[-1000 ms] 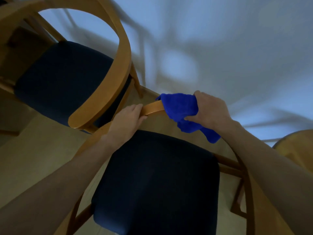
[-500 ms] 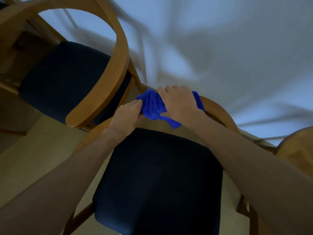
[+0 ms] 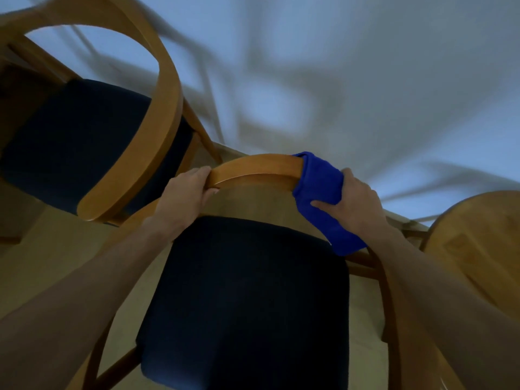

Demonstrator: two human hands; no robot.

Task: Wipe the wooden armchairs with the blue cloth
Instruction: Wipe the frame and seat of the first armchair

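— Chairs first, left to right: what do you see from your end?

— I see a second armchair at the far left, its curved wooden rail arching over a dark blue seat. Just right of it stands the near armchair, directly below my view, with its own dark seat cushion between my two forearms.

— And the hands?

— My left hand grips the curved top rail of the near armchair, fingers curled over the top and the thumb under the wood. A bare stretch of rail runs between the two hands. My right hand clasps the blue cloth, which wraps round the rail further right; the thumb presses on the cloth's near face and the fingers curl over the far side.

— Where does the cloth end?

— One tail of it hangs below my right hand, down beside the back corner of the seat cushion. The rest sits bunched round the rail, touching the wood.

— Anything further right?

— I see a round wooden surface at the right edge, near my right forearm. Behind everything is a pale wall crossed by blurred shadows, and the floor under the chairs looks tan.
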